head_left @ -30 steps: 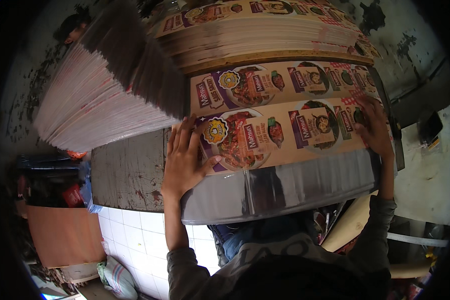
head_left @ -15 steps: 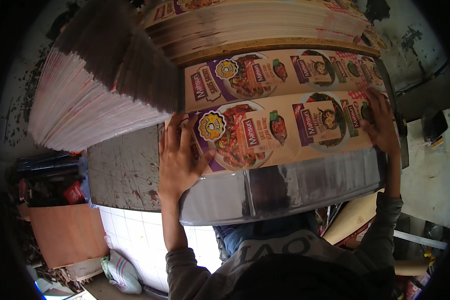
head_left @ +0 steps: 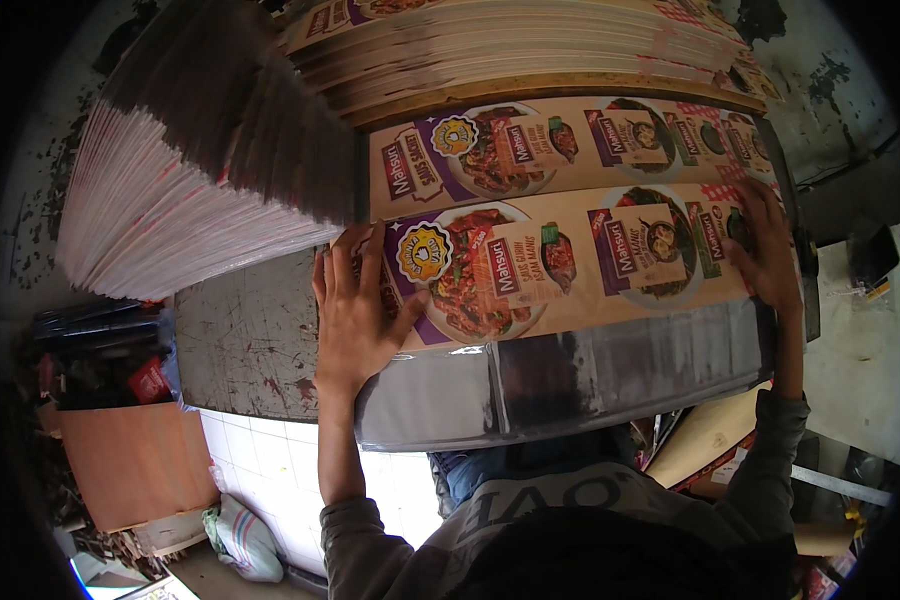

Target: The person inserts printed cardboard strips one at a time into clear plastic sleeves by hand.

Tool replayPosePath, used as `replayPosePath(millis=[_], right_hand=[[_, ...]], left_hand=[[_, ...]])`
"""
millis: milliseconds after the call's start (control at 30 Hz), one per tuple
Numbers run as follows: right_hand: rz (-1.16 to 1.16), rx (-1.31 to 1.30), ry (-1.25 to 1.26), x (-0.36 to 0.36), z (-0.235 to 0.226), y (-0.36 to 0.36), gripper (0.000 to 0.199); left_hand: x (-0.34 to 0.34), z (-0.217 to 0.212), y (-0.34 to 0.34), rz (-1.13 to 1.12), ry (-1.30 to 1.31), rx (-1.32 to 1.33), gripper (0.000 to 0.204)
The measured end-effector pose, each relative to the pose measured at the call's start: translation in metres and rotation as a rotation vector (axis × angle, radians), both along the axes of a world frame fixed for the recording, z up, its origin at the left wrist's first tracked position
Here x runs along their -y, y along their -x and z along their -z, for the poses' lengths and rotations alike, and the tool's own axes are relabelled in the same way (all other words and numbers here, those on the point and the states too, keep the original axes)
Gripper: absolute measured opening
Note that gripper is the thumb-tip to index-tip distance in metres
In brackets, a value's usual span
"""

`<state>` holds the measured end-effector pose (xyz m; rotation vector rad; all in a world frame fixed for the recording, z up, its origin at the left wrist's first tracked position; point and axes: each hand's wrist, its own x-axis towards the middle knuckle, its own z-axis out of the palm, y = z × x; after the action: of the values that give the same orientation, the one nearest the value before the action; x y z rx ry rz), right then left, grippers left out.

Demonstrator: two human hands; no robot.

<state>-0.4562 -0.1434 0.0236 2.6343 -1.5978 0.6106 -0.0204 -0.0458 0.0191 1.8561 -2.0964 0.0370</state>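
Note:
A long printed cardboard sheet [head_left: 560, 265], tan with pictures of food, lies on a grey metal work surface [head_left: 590, 375]. My left hand [head_left: 355, 315] rests flat on the sheet's left end, fingers spread. My right hand [head_left: 770, 250] presses on its right end, fingers curled over the edge. A second printed sheet [head_left: 570, 145] lies just beyond the first one. Behind it rises a thick stack of the same sheets [head_left: 510, 45].
A tall fanned pile of white-edged sheets [head_left: 180, 190] leans at the left. Below the worn tabletop [head_left: 245, 340] are a white tiled floor [head_left: 260, 470], a brown cardboard box [head_left: 135, 460] and a cloth bundle [head_left: 240, 540]. Cardboard scraps [head_left: 710, 440] lie at lower right.
The near sheet has slid a little toward me. My left hand has shifted slightly along its left end; my right hand stays on the right end.

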Motion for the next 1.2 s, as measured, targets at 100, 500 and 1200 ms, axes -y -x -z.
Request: replayPosePath(millis=[100,500,1200], right_hand=[[-0.019,0.031,0.017,0.0013,0.0019,0.0019,0.065],[-0.019,0.03,0.047,0.0028,0.0016,0.0003,0.062],[0.001,0.05,0.029,0.0002,-0.0024,-0.0027,0.058]], left_hand=[[0.0013,0.0009,0.0003,0.0,0.011,-0.009,0.072],[0.0028,0.0009,0.0002,-0.017,0.022,-0.036,0.07],[0.0022,0.0006,0.0018,-0.041,0.092,-0.068,0.057]])
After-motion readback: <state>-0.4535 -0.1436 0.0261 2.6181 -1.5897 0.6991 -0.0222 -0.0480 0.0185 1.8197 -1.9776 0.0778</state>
